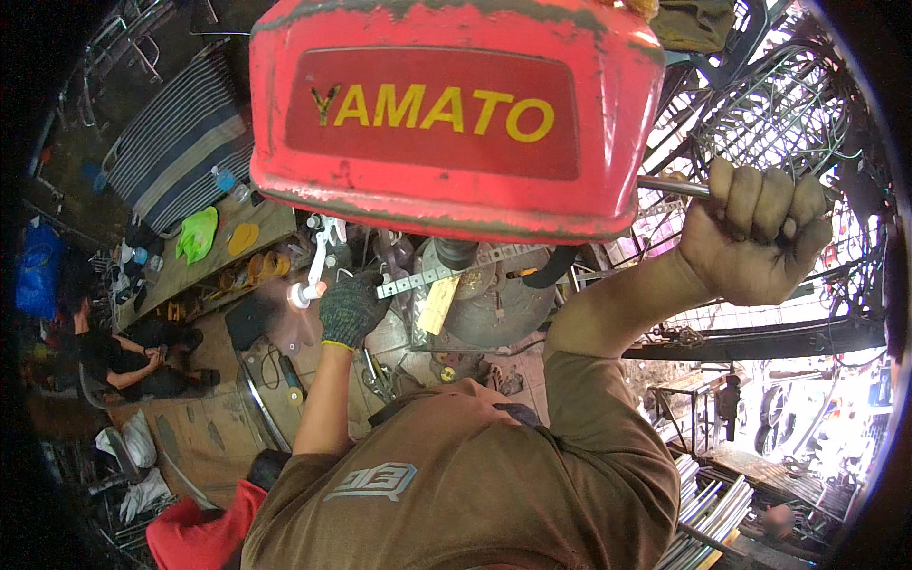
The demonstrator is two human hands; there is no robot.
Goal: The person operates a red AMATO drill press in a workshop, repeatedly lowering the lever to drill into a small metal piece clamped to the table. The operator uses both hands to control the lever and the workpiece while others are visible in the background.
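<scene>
Fingers of the right hand (757,223) are clamping round the steel lever (676,187), bare fist fully curled, out to the right of the red machine head (456,204). Left hand (351,309) is wearing a dark knit glove and is resting at the left end of the perforated strip (408,282); can't tell if those fingers are pinching it or just steadying it, glove is hiding the undersides.

Step in hand, my read: drilling. Strip is running from the glove rightward under the dark chuck (454,253), pale yellow block (437,304) lying just below it in view, round table (513,313) sitting underneath. Bit tip isn't showing, so no call on contact.

Next move is probably calling for a steady feed on the lever, left hand stopping the strip from spinning. Knit glove near a chuck: snag risk.

Positions: strip is meeting the left glove with no gap showing; it's lying well apart from the right fingers, lower and to their left. White crank arm (319,261) is standing just left of the glove.
</scene>
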